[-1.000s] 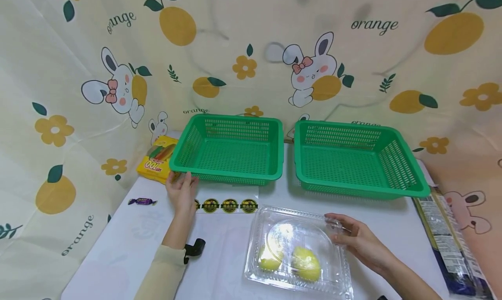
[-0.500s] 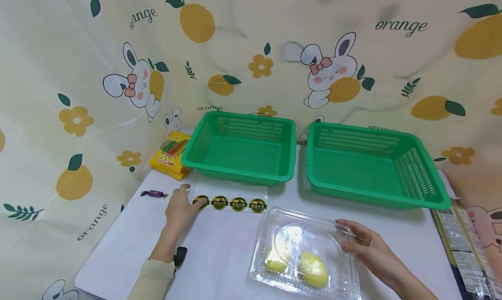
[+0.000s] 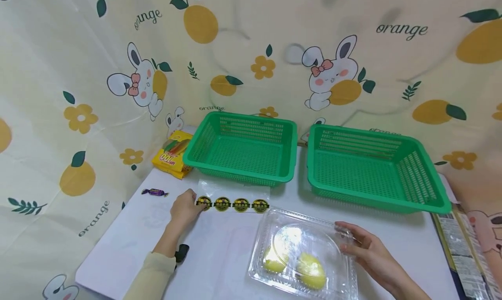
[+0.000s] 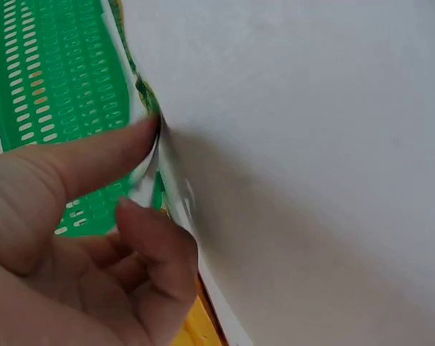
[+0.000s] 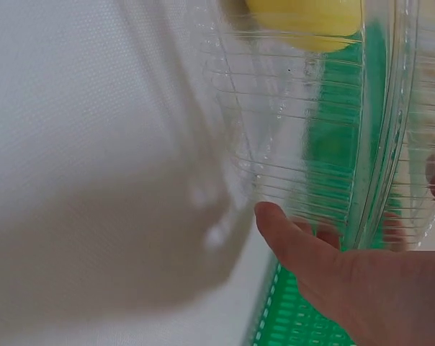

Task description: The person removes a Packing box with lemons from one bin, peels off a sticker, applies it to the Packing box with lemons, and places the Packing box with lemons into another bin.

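My left hand (image 3: pixel 186 209) is at the left end of a strip of round black-and-gold stickers (image 3: pixel 241 205) lying on the table. In the left wrist view its thumb (image 4: pixel 124 151) presses at the strip's edge, with the index finger curled just below and pale backing showing between them. My right hand (image 3: pixel 370 254) grips the right side of a clear plastic clamshell box (image 3: pixel 333 274), which is shut. Two yellow-green fruits sit inside, the larger-looking fruit (image 3: pixel 311 271) on the right. In the right wrist view the thumb (image 5: pixel 282 227) lies along the box's ribbed side wall.
Two green plastic baskets, a left basket (image 3: pixel 241 176) and a right basket (image 3: pixel 376 204), stand side by side at the back. A yellow snack packet (image 3: pixel 172 154) leans by the left basket. A purple wrapped candy (image 3: pixel 155 192) lies at left, and a long printed packet (image 3: pixel 459 243) at the right edge.
My left hand has come away from the left basket's front corner, down to the left end of the sticker strip. The right hand keeps its hold on the box. The head view has shifted.
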The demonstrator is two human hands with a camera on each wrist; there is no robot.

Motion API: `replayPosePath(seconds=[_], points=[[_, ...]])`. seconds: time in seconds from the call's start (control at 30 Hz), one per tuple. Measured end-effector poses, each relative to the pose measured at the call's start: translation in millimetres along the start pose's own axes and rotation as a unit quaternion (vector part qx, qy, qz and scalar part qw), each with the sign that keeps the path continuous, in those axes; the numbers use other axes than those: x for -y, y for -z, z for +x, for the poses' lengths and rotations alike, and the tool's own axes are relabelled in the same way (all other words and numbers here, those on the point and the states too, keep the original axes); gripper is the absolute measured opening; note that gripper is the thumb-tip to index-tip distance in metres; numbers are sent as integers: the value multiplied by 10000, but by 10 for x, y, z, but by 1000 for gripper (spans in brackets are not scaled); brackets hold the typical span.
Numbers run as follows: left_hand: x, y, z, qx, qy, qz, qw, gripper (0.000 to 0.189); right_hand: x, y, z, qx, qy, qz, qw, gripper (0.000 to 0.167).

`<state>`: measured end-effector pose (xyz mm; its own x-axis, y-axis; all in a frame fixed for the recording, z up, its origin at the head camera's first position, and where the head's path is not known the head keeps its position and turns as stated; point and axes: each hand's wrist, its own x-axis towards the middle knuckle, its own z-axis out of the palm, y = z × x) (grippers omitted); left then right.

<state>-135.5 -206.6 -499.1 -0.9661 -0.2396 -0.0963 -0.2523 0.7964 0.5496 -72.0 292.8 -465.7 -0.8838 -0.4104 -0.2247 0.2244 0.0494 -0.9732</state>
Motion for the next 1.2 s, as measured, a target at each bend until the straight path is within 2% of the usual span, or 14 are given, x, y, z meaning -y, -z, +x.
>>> replayPosePath(seconds=[0.1, 0.17, 0.23, 0.3, 0.4, 0.43, 0.5, 0.63, 0.83, 0.97, 1.07, 1.13, 1.2], points=[[17, 51, -57, -91, -153, -684, 9975, 21, 10, -12, 8, 0, 60, -14, 10000, 51], [23, 114, -122, -20, -222, -1331, 9909, 17, 20, -19, 14, -4, 86, -20, 10000, 52], [-6, 210, -210, 175, -140, -2075, 9780, 15, 34, -23, 15, -28, 86, -58, 9999, 52], [-54, 318, -313, 412, 13, -2777, 9598, 14, 56, -17, 11, -138, 70, -150, 9998, 53], [-172, 478, -470, 608, 211, -3475, 9355, 26, 101, 8, -3, -407, 127, -389, 9983, 53], [-217, 524, -520, 630, 217, -3602, 9305, 32, 117, 20, -7, -488, 179, -470, 9975, 53], [-306, 600, -621, 579, 121, -3705, 9270, 43, 150, 41, -11, -608, 337, -600, 9958, 51], [-493, 685, -797, 312, -306, -4017, 9147, 44, 222, 61, 9, -727, 708, -755, 9920, 48], [-860, 688, -954, 6, -1365, -4500, 8825, 38, 395, 29, 59, -1043, 916, -996, 9853, 44], [-1125, 610, -993, -116, -2151, -4686, 8567, 41, 556, -49, 68, -1053, 1100, -1026, 9830, 46], [-1300, 522, -999, -61, -2588, -4904, 8322, 43, 697, -173, 56, -1109, 1511, -836, 9787, 45], [-1404, 460, -1001, 86, -2752, -5079, 8162, 44, 805, -306, 51, -1234, 1896, -762, 9711, 42], [-1497, 407, -1005, 188, -2850, -5265, 8008, 41, 911, -471, 54, -1441, 2381, -983, 9554, 35]])
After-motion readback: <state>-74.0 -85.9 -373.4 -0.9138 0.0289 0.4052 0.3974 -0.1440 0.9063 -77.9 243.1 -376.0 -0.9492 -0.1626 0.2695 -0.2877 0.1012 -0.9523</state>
